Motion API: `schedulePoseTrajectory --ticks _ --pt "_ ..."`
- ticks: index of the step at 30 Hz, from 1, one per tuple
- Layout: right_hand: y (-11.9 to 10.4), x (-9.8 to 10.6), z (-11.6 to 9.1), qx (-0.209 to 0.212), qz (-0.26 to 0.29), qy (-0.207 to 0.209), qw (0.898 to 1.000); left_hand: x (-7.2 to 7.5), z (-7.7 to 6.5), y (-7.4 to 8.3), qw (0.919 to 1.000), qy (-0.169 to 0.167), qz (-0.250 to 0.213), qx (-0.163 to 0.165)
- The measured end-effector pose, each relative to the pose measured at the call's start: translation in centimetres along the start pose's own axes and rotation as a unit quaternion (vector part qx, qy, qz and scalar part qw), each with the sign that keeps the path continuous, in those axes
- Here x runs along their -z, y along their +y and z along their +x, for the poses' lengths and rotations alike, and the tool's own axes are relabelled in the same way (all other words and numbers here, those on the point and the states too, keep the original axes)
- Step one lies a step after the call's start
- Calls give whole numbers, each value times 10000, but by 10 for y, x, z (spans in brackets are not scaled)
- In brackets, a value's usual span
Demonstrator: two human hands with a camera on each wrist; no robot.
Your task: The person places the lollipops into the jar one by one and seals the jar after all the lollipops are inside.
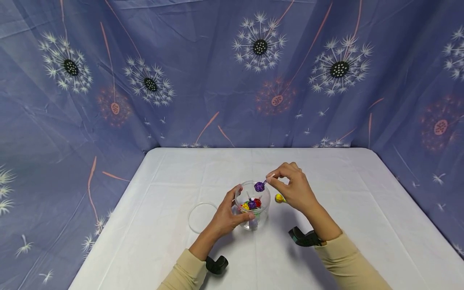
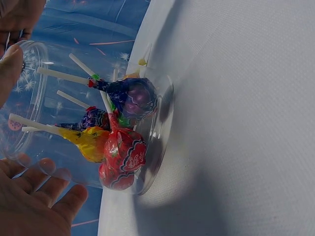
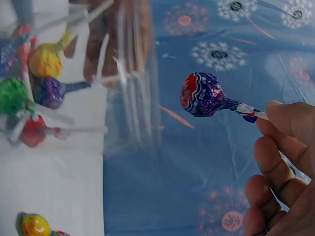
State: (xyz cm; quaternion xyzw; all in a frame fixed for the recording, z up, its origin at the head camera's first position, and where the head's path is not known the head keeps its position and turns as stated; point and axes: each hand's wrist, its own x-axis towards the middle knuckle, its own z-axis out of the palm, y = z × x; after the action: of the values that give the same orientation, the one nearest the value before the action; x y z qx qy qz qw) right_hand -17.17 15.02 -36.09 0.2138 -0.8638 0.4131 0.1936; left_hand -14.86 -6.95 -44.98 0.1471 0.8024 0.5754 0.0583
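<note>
My right hand [image 1: 293, 187] pinches the white stick of a purple-wrapped lollipop [image 3: 203, 94], whose head hangs over the mouth of a clear plastic jar [image 1: 266, 203]. Around the jar's side, my left hand [image 1: 226, 217] curls its fingers and thumb, holding it upright on the table. Inside the jar lie several wrapped lollipops: a red one [image 2: 125, 150], a yellow one [image 2: 91, 143], purple ones and a green one [image 3: 14, 94], sticks mostly pointing up. One yellow lollipop [image 1: 279, 198] rests on the table just right of the jar, partly below my right hand.
A clear ring-shaped lid [image 1: 189, 219] lies on the white-covered table [image 1: 163, 177] left of the jar, close to my left hand. Behind the table hangs a blue curtain [image 1: 210, 80] with a dandelion print. Black wrist mounts [image 1: 304, 237] sit on both forearms.
</note>
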Motion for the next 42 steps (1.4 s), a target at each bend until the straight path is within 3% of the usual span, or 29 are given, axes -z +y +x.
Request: schedulePoseTrajectory --ticks 9,18,24,31,42 --pt "0 -21 -7 357 -187 -433 9982 0 0 0 10000 -17 20 -55" --pt "2 -37 -12 598 -705 -677 9934 0 0 -1 9999 -52 72 -98" --pt "2 -42 -13 826 -1261 -605 9867 0 0 -1 9999 -55 37 -96" --pt "4 -45 -15 984 -1483 -539 9825 0 0 -2 9999 -52 48 -113" --pt "4 -33 -13 1020 -1054 -206 9890 -1 0 -2 9995 13 251 -182"
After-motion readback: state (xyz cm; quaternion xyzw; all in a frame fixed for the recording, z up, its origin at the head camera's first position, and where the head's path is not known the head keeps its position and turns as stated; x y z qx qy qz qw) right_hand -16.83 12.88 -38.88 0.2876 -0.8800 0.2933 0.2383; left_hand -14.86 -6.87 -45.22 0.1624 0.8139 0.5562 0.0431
